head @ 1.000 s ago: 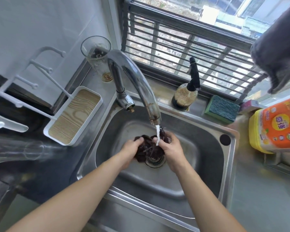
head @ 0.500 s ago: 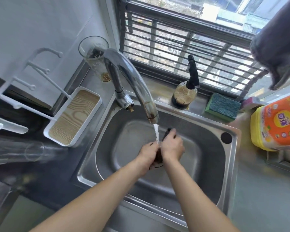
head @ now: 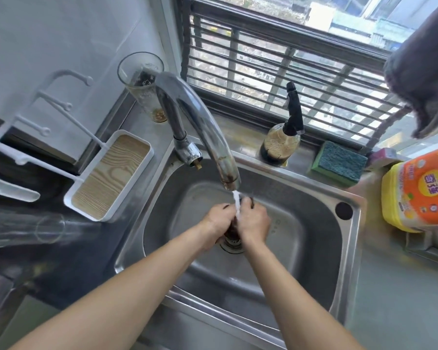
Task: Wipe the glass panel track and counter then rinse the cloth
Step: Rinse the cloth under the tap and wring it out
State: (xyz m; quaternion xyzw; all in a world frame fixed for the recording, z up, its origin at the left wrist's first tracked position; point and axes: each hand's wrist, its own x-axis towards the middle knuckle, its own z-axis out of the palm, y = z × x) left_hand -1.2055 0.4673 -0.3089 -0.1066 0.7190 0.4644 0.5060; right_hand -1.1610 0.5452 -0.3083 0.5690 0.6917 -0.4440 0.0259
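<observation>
I take the sink (head: 349, 261) as my landmark, because everything here is arranged around it. The worktop (head: 395, 311) surrounds it. The faucet (head: 200, 127) rises behind its back-left corner and bends over the basin, so the water (head: 236, 202) falls close above the drain (head: 232, 245); this is why I keep my hands there. The yellow detergent bottle (head: 422, 193) stands to the right of the sink, and the sponge (head: 339, 164) and the soap dispenser (head: 283, 137) sit on its back ledge, near for washing. My left hand (head: 216, 221) and right hand (head: 253, 221) meet in the middle of the basin, under the stream. The fingers of both are curled around the dark cloth (head: 232, 227) and squeeze it between the palms, I think to press out dirty water; only a little of it shows, so its exact shape I cannot tell.
</observation>
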